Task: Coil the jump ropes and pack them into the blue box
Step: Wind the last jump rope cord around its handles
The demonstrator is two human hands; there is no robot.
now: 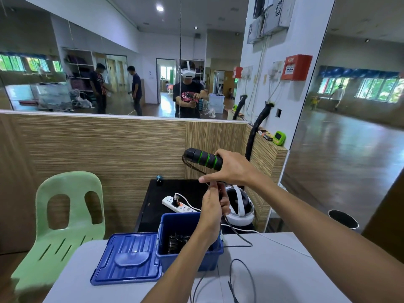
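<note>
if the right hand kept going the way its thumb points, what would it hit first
The right hand points left with the handle. That way looks free at its height; the first thing would likely be the wood panel, though depth is unclear.

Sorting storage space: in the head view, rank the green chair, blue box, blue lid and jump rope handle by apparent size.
1. green chair
2. blue lid and blue box: look alike; an arm partly hides the box, so unranked.
3. jump rope handle, smallest, though held nearer the camera.
</note>
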